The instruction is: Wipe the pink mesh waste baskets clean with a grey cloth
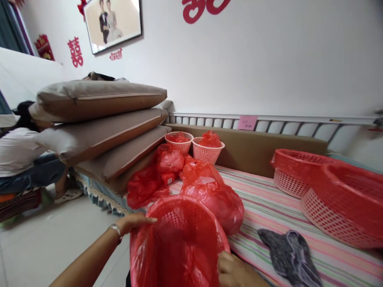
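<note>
A pink plastic basket (pixel 223 235) lined with a thin red plastic bag (pixel 179 247) is tilted toward me at the bottom middle. My left hand (pixel 136 223), with a bracelet at the wrist, closes on its left rim, thumb over the bag's edge. On the right side my right hand (pixel 230 269) has its fingers curled at the rim and the bag. Nothing but the liner shows inside the basket. Just behind it lies a full, knotted red plastic bag (pixel 214 195) on the striped sheet (pixel 254 199).
Two small pink baskets (pixel 208 153) with red bags stand at the back. Larger lined baskets (pixel 338 211) are at the right, near a grey cloth (pixel 290 255). Stacked cushions (pixel 101 119) rise at the left. Beyond them a person (pixel 20 155) sits low.
</note>
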Action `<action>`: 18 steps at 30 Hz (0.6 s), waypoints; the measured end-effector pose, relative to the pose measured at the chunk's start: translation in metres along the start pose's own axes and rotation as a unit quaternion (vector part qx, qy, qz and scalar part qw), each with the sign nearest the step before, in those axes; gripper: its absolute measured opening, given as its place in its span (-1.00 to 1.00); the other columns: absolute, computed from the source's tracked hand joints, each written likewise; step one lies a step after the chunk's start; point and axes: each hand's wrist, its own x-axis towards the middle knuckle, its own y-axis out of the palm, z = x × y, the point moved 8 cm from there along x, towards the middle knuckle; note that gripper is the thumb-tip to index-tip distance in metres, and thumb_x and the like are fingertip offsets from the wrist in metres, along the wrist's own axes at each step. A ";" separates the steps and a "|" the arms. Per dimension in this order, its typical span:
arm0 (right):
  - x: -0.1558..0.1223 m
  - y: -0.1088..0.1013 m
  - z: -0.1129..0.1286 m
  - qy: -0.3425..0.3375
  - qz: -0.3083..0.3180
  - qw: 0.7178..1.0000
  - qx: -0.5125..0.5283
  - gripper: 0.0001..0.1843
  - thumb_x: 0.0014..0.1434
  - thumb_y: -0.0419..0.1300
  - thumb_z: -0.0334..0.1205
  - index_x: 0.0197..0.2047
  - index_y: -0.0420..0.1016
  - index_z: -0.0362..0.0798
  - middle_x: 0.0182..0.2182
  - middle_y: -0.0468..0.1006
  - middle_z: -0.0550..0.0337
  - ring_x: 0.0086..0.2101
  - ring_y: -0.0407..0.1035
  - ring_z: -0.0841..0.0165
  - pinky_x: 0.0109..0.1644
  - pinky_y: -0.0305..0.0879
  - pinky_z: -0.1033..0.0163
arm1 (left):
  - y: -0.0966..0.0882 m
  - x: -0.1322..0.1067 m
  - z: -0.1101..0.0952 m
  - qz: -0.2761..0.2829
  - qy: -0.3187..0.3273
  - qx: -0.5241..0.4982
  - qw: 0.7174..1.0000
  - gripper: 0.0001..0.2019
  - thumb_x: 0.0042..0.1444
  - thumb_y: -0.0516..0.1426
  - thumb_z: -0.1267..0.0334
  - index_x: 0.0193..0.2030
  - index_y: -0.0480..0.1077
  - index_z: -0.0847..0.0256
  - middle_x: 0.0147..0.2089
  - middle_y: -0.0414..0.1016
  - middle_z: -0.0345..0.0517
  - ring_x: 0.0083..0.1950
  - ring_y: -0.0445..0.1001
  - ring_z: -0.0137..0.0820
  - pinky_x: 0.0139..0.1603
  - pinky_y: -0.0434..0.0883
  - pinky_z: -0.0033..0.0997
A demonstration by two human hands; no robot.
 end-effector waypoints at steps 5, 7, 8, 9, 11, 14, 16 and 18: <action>-0.004 -0.008 0.000 0.043 0.013 0.999 0.019 -0.73 0.20 -0.09 -0.24 -0.46 0.34 -0.02 -0.40 0.42 0.17 -0.32 0.25 0.36 -0.26 0.15 0.27 | -0.031 0.000 -0.010 -0.038 0.002 0.051 0.998 -0.57 -0.29 0.32 -0.07 -0.45 0.40 0.25 -0.68 0.35 -0.29 -0.72 0.19 -0.52 -0.73 -0.04 -0.56; -0.006 -0.006 -0.001 0.038 0.009 0.999 0.019 -0.80 0.15 -0.04 -0.27 -0.43 0.36 0.00 -0.40 0.42 0.17 -0.32 0.26 0.35 -0.26 0.16 0.27 | -0.041 -0.006 -0.022 -0.058 0.028 0.053 0.996 -0.54 -0.32 0.31 -0.11 -0.59 0.25 0.21 -0.78 0.05 -0.46 -0.75 -0.11 -0.63 -0.71 -0.23 -0.57; -0.007 -0.005 -0.003 0.039 0.008 0.999 0.018 -0.83 0.13 -0.02 -0.29 -0.42 0.37 0.01 -0.40 0.43 0.18 -0.32 0.27 0.34 -0.27 0.17 0.26 | -0.044 -0.009 -0.030 -0.073 0.046 0.051 0.995 -0.51 -0.33 0.30 -0.13 -0.61 0.18 0.19 -0.79 -0.06 -0.51 -0.74 -0.19 -0.65 -0.69 -0.26 -0.56; -0.007 -0.004 -0.004 0.042 0.006 0.999 0.017 -0.84 0.11 0.00 -0.31 -0.41 0.38 0.02 -0.41 0.43 0.18 -0.32 0.28 0.34 -0.27 0.18 0.27 | -0.046 -0.012 -0.037 -0.090 0.066 0.047 0.993 -0.50 -0.33 0.28 -0.16 -0.60 0.14 0.17 -0.78 -0.11 -0.53 -0.72 -0.22 -0.65 -0.68 -0.26 -0.56; -0.006 -0.005 -0.006 0.058 0.001 0.998 0.024 -0.80 0.07 0.00 -0.38 -0.39 0.41 0.03 -0.40 0.45 0.17 -0.29 0.31 0.33 -0.23 0.22 0.26 | -0.047 -0.017 -0.052 -0.132 0.106 0.041 0.985 -0.50 -0.29 0.23 -0.20 -0.56 0.14 0.16 -0.74 -0.08 -0.52 -0.71 -0.16 -0.63 -0.68 -0.17 -0.58; -0.007 -0.014 0.001 0.070 -0.002 0.996 0.053 -0.74 0.00 0.01 -0.42 -0.33 0.47 0.05 -0.28 0.51 0.14 -0.13 0.34 0.27 -0.08 0.28 0.18 | -0.041 -0.021 -0.061 -0.191 0.136 0.049 0.971 -0.53 -0.19 0.16 -0.22 -0.44 0.26 0.19 -0.61 0.24 -0.40 -0.60 0.18 -0.56 -0.57 0.12 -0.59; -0.016 -0.024 0.001 0.103 -0.013 0.992 0.074 -0.69 0.00 0.04 -0.39 -0.25 0.51 0.09 -0.06 0.48 0.12 0.03 0.27 0.22 0.05 0.25 0.10 | -0.033 -0.018 -0.059 -0.201 0.127 0.069 0.969 -0.49 -0.15 0.11 -0.25 -0.32 0.36 0.20 -0.45 0.44 -0.24 -0.47 0.37 -0.44 -0.48 0.26 -0.50; -0.033 -0.036 -0.009 0.176 -0.055 0.978 0.100 -0.70 0.03 0.09 -0.32 -0.18 0.52 0.14 0.12 0.35 0.14 0.12 0.19 0.18 0.13 0.21 0.06 | -0.025 -0.012 -0.057 -0.200 0.123 0.100 0.967 -0.49 -0.15 0.12 -0.22 -0.35 0.42 0.25 -0.44 0.49 -0.15 -0.44 0.43 -0.33 -0.47 0.28 -0.42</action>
